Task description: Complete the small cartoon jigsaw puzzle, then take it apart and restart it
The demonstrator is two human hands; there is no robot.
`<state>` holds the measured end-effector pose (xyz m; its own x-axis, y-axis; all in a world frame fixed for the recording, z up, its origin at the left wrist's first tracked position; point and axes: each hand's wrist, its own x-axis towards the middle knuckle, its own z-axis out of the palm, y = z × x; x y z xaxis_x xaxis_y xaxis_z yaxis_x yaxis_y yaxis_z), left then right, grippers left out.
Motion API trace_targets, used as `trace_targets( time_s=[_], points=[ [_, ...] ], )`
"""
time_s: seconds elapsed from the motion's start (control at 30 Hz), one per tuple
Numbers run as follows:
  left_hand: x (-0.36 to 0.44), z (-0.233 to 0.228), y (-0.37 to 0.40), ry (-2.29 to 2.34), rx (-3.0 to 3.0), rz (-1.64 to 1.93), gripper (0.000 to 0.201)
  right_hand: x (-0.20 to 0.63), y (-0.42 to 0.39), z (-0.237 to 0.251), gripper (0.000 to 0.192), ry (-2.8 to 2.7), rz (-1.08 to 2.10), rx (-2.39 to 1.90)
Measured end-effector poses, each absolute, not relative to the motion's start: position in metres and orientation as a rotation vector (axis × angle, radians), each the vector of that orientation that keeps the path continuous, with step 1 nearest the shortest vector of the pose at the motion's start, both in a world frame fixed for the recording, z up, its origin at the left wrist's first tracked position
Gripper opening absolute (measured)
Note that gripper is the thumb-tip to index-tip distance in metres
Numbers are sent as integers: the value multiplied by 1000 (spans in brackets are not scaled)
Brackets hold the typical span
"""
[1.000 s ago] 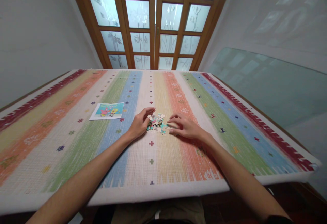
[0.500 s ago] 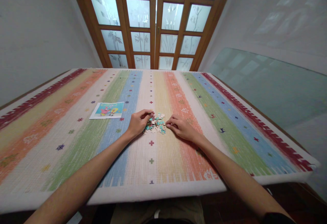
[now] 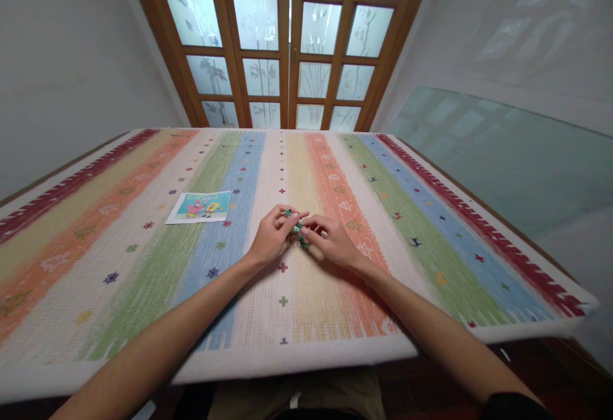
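Small jigsaw puzzle pieces point(image 3: 301, 240), teal, green and pale, are bunched between my two hands over the middle of the table. My left hand point(image 3: 272, 233) is closed, its thumb and fingers curled round the left side of the bunch. From the right, my right hand point(image 3: 332, 240) grips the pieces with bent fingers, its fingertips nearly meeting the left ones. Fingers cover much of the bunch, so single pieces are hard to make out. To the left lies a cartoon picture card point(image 3: 200, 208) with a pink and a yellow figure, touched by neither hand.
A striped, patterned cloth point(image 3: 316, 305) covers the wide table, whose near edge runs below my forearms. Beyond the far edge stand wooden doors with frosted panes point(image 3: 258, 24). A pale glass panel point(image 3: 502, 152) leans by the right wall.
My hands have moved closer together and closed on the puzzle pieces, which were spread in a loose pile and are now gathered between my fingers. The picture card stays in place.
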<state>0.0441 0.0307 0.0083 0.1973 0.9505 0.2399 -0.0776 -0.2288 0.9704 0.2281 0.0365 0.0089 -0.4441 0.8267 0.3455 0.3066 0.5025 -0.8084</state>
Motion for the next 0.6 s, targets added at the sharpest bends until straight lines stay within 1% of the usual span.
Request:
trace_targets(
  time_s=[0.13, 0.27, 0.37, 0.43, 0.53, 0.6],
  points=[
    [39, 5, 37, 944, 1481, 1258, 37, 235, 42, 7, 17, -1909, 939, -951],
    [32, 2, 44, 978, 1458, 1239, 36, 240, 47, 5, 18, -1916, 911, -1036],
    [27, 1, 48, 995, 1453, 1248, 36, 240, 49, 1, 19, -1971, 809, -1084],
    [23, 1, 50, 1035, 1520, 1261, 32, 240, 50, -1, 18, -2007, 720, -1077],
    [14, 3, 54, 1132, 1757, 1236, 23, 242, 51, -3, 24, -2096, 576, -1063],
    [5, 4, 57, 1180, 1932, 1198, 21, 248, 53, -1, 29, -2196, 487, -1038]
  ],
)
